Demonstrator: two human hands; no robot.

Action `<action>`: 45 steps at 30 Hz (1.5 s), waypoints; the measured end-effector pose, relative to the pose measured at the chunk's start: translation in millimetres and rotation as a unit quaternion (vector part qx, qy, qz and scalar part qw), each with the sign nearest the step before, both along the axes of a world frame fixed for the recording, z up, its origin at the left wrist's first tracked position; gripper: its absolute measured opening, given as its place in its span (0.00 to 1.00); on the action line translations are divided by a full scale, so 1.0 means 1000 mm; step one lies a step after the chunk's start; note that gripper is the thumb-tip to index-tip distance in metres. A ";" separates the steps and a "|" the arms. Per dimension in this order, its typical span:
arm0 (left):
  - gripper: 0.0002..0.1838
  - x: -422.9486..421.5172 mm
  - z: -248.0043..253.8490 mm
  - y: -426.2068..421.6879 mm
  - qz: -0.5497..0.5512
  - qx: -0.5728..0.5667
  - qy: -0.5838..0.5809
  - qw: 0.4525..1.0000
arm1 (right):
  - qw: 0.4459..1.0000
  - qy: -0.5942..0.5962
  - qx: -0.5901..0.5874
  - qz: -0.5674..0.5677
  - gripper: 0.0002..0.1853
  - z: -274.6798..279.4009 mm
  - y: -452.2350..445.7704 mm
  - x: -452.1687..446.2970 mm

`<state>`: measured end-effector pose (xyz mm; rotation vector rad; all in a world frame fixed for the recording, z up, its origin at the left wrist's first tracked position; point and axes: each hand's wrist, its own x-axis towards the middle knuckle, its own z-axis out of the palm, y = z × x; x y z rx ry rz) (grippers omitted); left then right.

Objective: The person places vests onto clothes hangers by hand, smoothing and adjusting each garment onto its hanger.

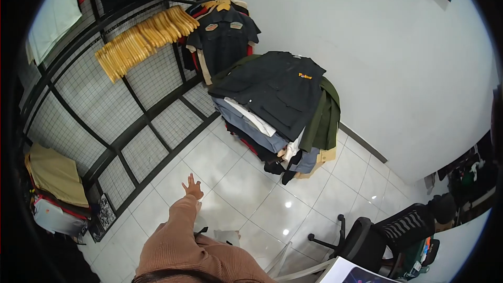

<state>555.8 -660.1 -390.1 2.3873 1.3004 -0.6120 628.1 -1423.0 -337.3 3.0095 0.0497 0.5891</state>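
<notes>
My left hand (pixel 193 186) reaches forward over the tiled floor, its fingers spread and nothing in them. A brown ribbed sleeve (pixel 181 212) covers that arm up to the wrist. Nearest ahead of the hand, but apart from it, is a tall pile of clothes (pixel 249 139) with a black shirt (pixel 277 91) laid on top. The shirt has a small orange and white logo on its chest. Olive green, blue-grey, white and tan garments stick out beneath it. I do not see my right hand.
Wooden hangers (pixel 144 36) line a black mesh rack, with dark shirts (pixel 222 34) hanging at its end. Folded clothes (pixel 57 178) are stacked at the left. A black office chair (pixel 372 236) and a white table corner (pixel 340 272) stand at lower right.
</notes>
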 end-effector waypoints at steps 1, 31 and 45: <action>0.30 0.002 -0.002 0.000 -0.001 0.001 0.004 1.000 | 1.000 -0.012 0.002 -0.011 0.26 0.001 -0.003 -0.005; 0.26 0.228 0.481 0.011 0.023 0.807 -0.157 0.569 | 0.786 0.118 0.579 -0.182 0.23 0.010 0.672 0.388; 0.30 0.340 0.490 0.117 0.163 0.794 0.444 0.381 | 0.726 -0.059 0.650 -0.215 0.12 -0.021 0.655 0.384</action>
